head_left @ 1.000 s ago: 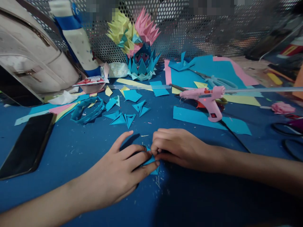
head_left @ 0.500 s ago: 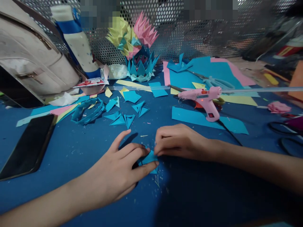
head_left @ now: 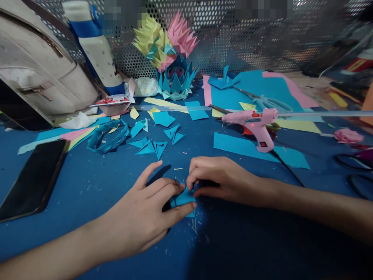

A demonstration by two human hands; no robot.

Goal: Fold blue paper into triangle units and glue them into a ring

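A small piece of folded blue paper (head_left: 184, 199) lies on the table, partly covered by my fingers. My left hand (head_left: 154, 204) holds it down, with the thumb and bent fingers on the paper and the little finger raised away. At its upper right edge, the curled fingers of my right hand (head_left: 217, 177) pinch the paper; the fingertips are partly hidden. Beyond my hands lie folded blue paper points (head_left: 151, 148), another folded blue piece (head_left: 174, 135) and a blue folded-paper ring (head_left: 108, 137).
A pink glue gun (head_left: 255, 122) rests on a blue paper strip (head_left: 233, 144), its cord running right. Scissors (head_left: 269, 103) lie on coloured sheets. Paper flowers (head_left: 176, 79) stand behind, beside a bottle (head_left: 99, 58). A phone (head_left: 35, 179) lies left, near a bag (head_left: 70, 77).
My right hand has shifted slightly left at the paper's upper edge, and its fingers are curled differently. My left hand stays in nearly the same place. The view has shifted slightly.
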